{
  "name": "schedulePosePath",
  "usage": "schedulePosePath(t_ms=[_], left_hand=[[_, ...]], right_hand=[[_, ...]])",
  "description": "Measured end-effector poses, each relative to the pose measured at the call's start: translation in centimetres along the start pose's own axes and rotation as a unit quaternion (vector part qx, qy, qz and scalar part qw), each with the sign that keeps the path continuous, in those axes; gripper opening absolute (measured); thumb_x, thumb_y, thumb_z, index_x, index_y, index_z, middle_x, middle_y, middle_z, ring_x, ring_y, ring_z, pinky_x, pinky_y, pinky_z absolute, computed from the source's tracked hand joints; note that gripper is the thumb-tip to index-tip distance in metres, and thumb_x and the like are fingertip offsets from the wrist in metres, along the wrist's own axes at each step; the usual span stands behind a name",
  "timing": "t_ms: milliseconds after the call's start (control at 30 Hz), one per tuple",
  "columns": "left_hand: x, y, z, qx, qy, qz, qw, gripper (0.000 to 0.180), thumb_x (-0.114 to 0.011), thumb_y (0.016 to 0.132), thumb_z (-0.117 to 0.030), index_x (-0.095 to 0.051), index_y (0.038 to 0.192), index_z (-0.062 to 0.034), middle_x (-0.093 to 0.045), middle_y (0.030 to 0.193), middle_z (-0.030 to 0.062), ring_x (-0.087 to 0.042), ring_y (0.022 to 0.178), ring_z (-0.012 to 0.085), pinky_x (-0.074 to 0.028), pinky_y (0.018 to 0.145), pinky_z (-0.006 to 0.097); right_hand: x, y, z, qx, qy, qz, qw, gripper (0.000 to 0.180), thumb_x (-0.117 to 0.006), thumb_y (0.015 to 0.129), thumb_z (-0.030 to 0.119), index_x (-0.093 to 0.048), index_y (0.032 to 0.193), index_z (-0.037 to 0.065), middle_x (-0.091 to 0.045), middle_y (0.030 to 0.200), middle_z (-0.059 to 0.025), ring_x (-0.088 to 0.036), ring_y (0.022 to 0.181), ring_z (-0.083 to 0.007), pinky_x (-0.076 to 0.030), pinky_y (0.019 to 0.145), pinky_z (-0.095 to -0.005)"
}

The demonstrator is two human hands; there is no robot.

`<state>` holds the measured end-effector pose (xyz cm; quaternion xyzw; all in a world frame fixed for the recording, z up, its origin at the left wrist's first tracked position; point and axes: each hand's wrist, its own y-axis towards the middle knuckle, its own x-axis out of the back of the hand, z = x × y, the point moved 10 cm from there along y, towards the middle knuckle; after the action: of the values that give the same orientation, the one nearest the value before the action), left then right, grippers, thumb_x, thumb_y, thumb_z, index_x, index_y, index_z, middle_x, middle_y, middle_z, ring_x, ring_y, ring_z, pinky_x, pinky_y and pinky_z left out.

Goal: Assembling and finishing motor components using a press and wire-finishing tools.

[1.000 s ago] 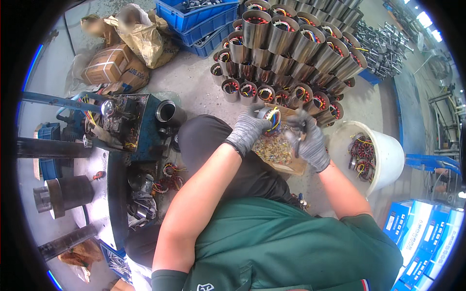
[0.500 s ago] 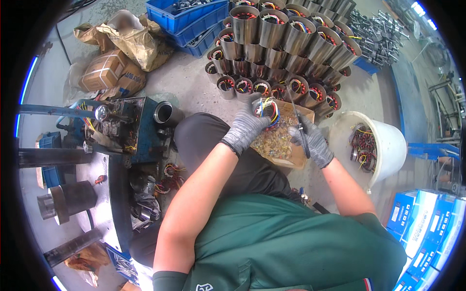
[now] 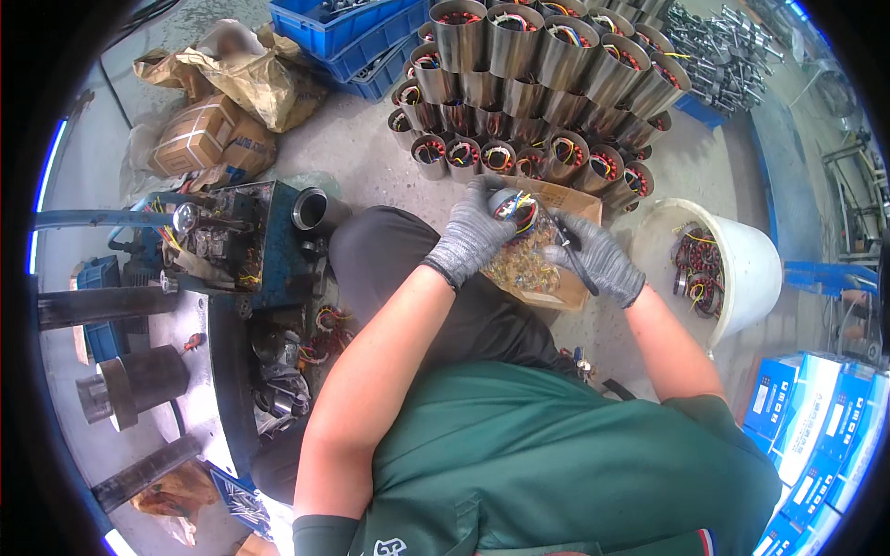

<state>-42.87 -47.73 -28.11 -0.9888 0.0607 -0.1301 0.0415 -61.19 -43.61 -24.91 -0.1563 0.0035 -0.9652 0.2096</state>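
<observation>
My left hand (image 3: 473,239), in a grey knit glove, is closed around a wound motor stator (image 3: 526,219) with red, blue, white and yellow wires at its face. Close on its right, my gloved right hand (image 3: 601,259) grips a slim hand tool with a black handle (image 3: 580,270). The tool's tip points up toward the stator; its exact kind is hard to make out. Below both hands stands an open cardboard box (image 3: 573,200) containing many small yellowish and clear scraps (image 3: 527,269).
Steel cylinders (image 3: 514,46) with wired windings are stacked ahead. To the right, a white bucket (image 3: 753,269) lies tilted with stators (image 3: 700,269) inside. A machine (image 3: 269,232) stands left, blue crates (image 3: 348,42) behind it. Blue-and-white boxes (image 3: 816,435) are at lower right.
My right hand has come closer to the stator, and the tool's tip has swung left toward its wires. The stator has turned slightly in my left hand.
</observation>
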Motion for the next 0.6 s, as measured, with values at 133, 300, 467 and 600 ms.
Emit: schedulePosePath(t_ms=[133,300,467,600], left_hand=[[-0.6,0.0,-0.2,0.009,0.007,0.018,1.000,0.067,-0.085,0.072,-0.016,-0.050,0.128,-0.0008,-0.068,0.110,0.0191,-0.070,0.101,0.0242,-0.057,0.091,0.036],[-1.1,-0.1,-0.8,0.054,-0.001,0.059,0.997,0.067,-0.082,0.072,-0.001,-0.048,0.130,0.0000,-0.065,0.118,0.0173,-0.067,0.107,0.0214,-0.058,0.094,0.035],[-0.8,-0.3,-1.9,0.047,0.040,0.062,0.996,0.063,-0.079,0.071,-0.002,-0.053,0.128,0.0006,-0.067,0.115,0.0162,-0.068,0.105,0.0217,-0.059,0.092,0.034],[-0.6,-0.7,-3.3,0.051,0.068,0.062,0.994,0.061,-0.078,0.072,-0.004,-0.055,0.128,0.0003,-0.069,0.113,0.0164,-0.069,0.103,0.0203,-0.059,0.092,0.034]], right_hand=[[0.8,0.5,1.1,-0.035,-0.195,0.048,0.979,0.072,-0.083,0.084,0.032,-0.053,0.141,-0.001,-0.068,0.109,-0.0148,-0.067,0.096,-0.0205,-0.054,0.087,-0.0331],[1.3,0.5,1.1,-0.026,-0.207,0.060,0.976,0.072,-0.083,0.083,0.037,-0.055,0.138,-0.001,-0.070,0.108,-0.0188,-0.070,0.096,-0.0266,-0.056,0.087,-0.0373],[1.4,0.4,1.8,0.000,-0.241,0.055,0.969,0.072,-0.083,0.082,0.036,-0.056,0.139,0.002,-0.069,0.107,-0.0198,-0.070,0.095,-0.0303,-0.056,0.085,-0.0390],[1.6,0.0,1.8,0.007,-0.299,0.045,0.953,0.071,-0.081,0.083,0.038,-0.056,0.138,0.002,-0.068,0.104,-0.0199,-0.068,0.094,-0.0331,-0.055,0.086,-0.0413]])
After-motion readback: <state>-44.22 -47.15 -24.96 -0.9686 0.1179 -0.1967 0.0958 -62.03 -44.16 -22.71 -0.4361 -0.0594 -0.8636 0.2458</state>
